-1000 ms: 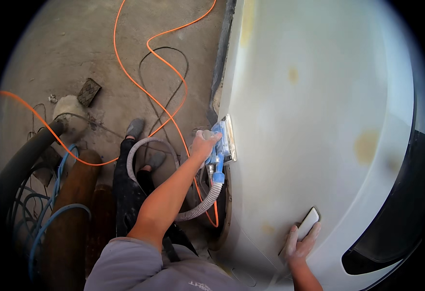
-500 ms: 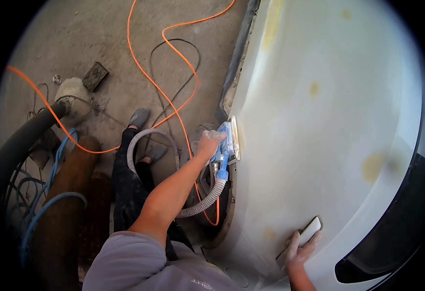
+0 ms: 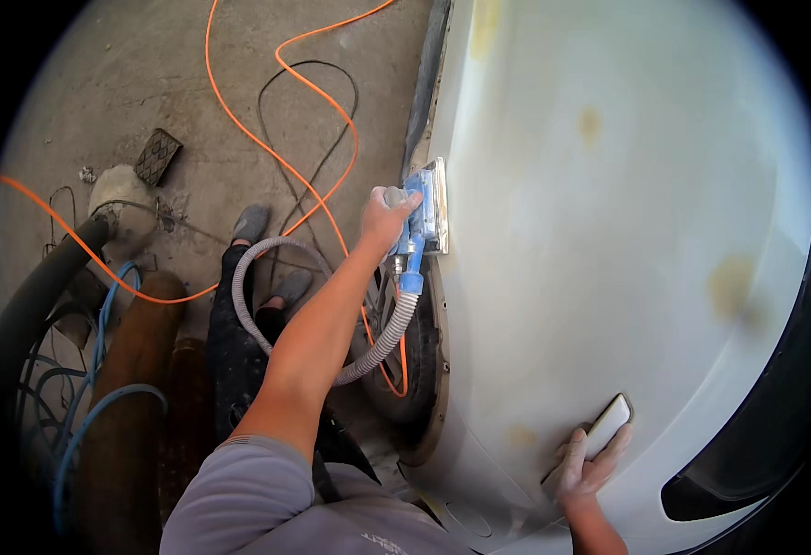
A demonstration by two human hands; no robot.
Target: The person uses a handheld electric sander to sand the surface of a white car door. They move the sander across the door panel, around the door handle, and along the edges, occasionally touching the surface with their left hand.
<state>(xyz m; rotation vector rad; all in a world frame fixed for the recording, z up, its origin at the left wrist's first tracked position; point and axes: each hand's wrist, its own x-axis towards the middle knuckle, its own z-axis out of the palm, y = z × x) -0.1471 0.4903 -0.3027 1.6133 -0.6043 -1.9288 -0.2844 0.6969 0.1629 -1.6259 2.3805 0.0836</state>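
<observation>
My left hand (image 3: 389,220) is closed around a blue power sander (image 3: 414,217) at the left edge of a pale car body panel (image 3: 535,305). The sander's flat rectangular pad (image 3: 440,208) lies along the panel's surface. A grey ribbed hose (image 3: 392,338) hangs from its lower end and loops back past my legs. Lower right, my right hand (image 3: 589,467) grips a flat white block (image 3: 609,427) with rounded corners and a dark edge, resting against the panel. My palm hides much of the block, and its exact kind cannot be made out.
Yellowish patches (image 3: 731,287) mark the panel. A wheel (image 3: 415,370) sits under the arch, and a dark window (image 3: 738,462) is at right. Orange hose (image 3: 318,190) crosses the concrete floor. Rusty cylinders (image 3: 123,407), blue hoses (image 3: 100,393) and a patterned block (image 3: 158,157) are at left.
My left hand and the sander appear higher in the picture, with more of the wheel showing below. My right hand and its block appear slightly up and right. The view has shifted too.
</observation>
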